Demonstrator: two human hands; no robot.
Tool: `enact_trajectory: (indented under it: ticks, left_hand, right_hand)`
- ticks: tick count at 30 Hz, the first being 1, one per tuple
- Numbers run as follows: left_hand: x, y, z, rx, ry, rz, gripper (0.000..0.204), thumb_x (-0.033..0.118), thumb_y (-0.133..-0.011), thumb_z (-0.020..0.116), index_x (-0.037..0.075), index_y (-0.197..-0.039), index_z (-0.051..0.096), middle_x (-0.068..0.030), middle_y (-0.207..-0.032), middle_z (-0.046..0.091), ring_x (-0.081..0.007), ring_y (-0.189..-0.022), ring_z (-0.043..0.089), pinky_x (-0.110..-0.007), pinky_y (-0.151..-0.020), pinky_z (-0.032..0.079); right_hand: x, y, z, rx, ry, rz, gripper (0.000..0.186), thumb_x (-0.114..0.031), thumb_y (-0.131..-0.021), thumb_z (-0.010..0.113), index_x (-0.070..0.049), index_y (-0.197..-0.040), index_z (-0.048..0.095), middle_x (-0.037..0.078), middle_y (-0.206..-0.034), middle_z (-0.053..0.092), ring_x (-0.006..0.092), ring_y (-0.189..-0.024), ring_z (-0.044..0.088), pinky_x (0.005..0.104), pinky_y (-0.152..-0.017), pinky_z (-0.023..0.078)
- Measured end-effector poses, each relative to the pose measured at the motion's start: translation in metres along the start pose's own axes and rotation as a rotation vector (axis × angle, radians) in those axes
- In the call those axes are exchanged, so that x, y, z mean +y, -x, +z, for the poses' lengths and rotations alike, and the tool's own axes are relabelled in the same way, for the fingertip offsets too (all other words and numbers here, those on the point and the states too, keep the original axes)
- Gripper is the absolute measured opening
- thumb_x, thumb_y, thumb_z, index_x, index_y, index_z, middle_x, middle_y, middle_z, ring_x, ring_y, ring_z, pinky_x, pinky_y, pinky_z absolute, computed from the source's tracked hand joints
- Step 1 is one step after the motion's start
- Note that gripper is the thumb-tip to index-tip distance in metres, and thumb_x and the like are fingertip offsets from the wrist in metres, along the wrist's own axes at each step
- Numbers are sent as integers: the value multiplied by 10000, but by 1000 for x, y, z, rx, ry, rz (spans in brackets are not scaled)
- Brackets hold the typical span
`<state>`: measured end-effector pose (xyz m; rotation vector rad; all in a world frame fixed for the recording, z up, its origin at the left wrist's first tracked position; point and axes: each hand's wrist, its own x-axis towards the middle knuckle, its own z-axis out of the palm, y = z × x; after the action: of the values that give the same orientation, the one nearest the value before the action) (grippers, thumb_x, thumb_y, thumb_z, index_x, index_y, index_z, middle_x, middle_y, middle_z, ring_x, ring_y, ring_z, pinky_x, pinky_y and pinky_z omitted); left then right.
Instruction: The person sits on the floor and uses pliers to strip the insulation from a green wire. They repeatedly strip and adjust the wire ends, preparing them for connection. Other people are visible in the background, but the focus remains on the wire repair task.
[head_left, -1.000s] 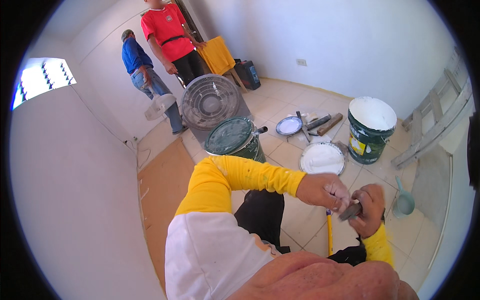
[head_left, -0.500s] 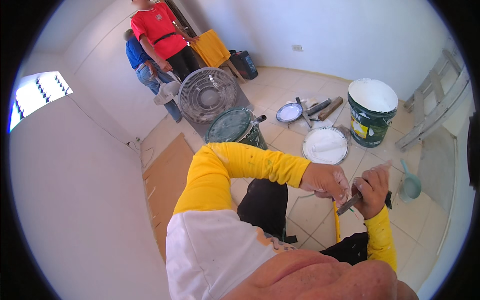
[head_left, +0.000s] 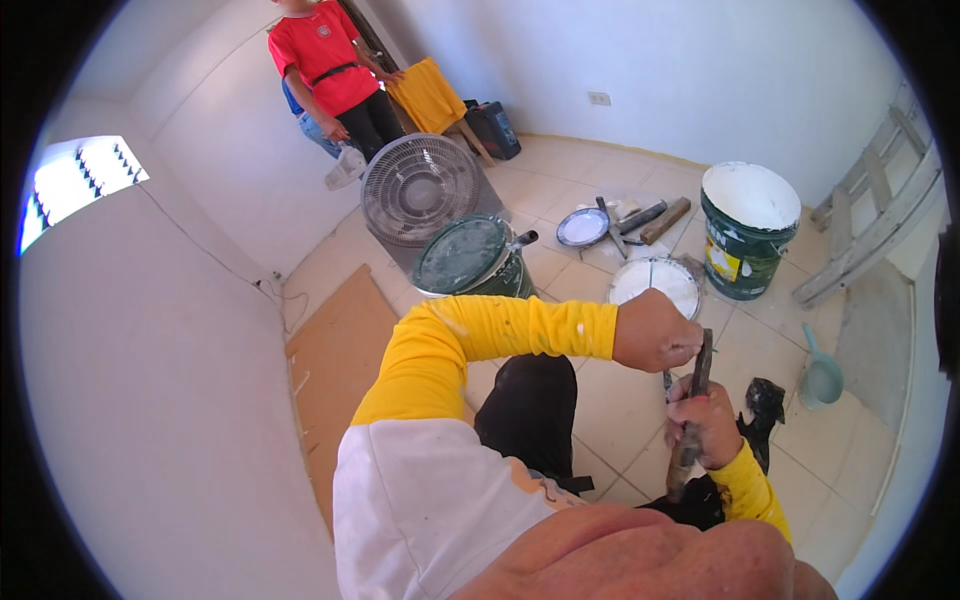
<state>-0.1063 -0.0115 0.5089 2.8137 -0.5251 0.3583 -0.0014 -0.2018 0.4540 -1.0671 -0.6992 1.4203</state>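
Observation:
My right hand [head_left: 705,430] is closed around a dark, worn flat bar [head_left: 703,360], which stands nearly lengthwise in the view. Just above it, my left hand [head_left: 655,330] is closed beside the bar's upper end, with a thin thing at its fingertips, too small to make out. A crumpled black plastic piece [head_left: 763,405] lies right of my right hand. Beyond my left hand is a round lid coated in white [head_left: 675,280], partly hidden by that hand. My black-clad knee [head_left: 525,410] shows below my left forearm.
Ahead are a lidded green bucket [head_left: 455,255], a bucket of white material [head_left: 745,255], several tools [head_left: 660,220], a plate [head_left: 580,227] and a fan [head_left: 420,190]. A ladder [head_left: 870,220] leans right, near a dipper [head_left: 820,375]. A person in red [head_left: 325,70] stands behind the fan, another in blue partly hidden.
My left hand has moved upward and turned. The bar in my right hand has swung more upright, and that hand is lower. The person in blue has become mostly hidden behind the one in red.

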Motion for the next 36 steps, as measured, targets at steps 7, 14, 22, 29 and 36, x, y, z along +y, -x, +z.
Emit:
enact_trajectory:
  ticks: [7,14,22,29,36]
  left_hand:
    - [3,14,20,-255,1361,-408,181,174,-906,631,7,-933,695,2,-771,640,-36,-564,479,-230,-475,361]
    - [1,1,13,-56,1188,-464,194,172,-928,614,2,-957,702,0,-821,651,-55,-708,546,-222,-640,445]
    - [-4,-24,42,94,995,-356,198,179,-927,615,-3,-940,692,11,-807,643,-71,-750,539,-256,-689,451]
    - [5,-28,52,140,1079,-462,199,170,-916,606,1,-872,701,-10,-776,655,-64,-731,545,-252,-672,465]
    - [11,-45,48,201,1096,-410,197,161,-916,597,-6,-893,699,-30,-818,679,-69,-766,576,-251,-715,484]
  right_hand:
    - [-14,-18,-35,360,1521,-1194,286,-8,-637,697,-40,-891,570,140,-829,597,366,-716,592,422,-641,483]
    - [-15,5,-22,201,972,-407,299,-78,-682,662,4,-952,563,155,-715,551,346,-621,540,391,-602,449]
    - [-4,15,-46,361,921,-465,330,-113,-706,665,28,-969,523,112,-643,514,250,-564,520,350,-571,439]
    - [15,22,-48,347,994,-313,639,-113,-686,668,99,-1242,433,219,-874,621,359,-759,619,383,-731,503]
    - [-16,42,-43,467,968,-349,619,-36,-661,582,49,-1252,420,215,-886,587,355,-761,580,364,-736,478]
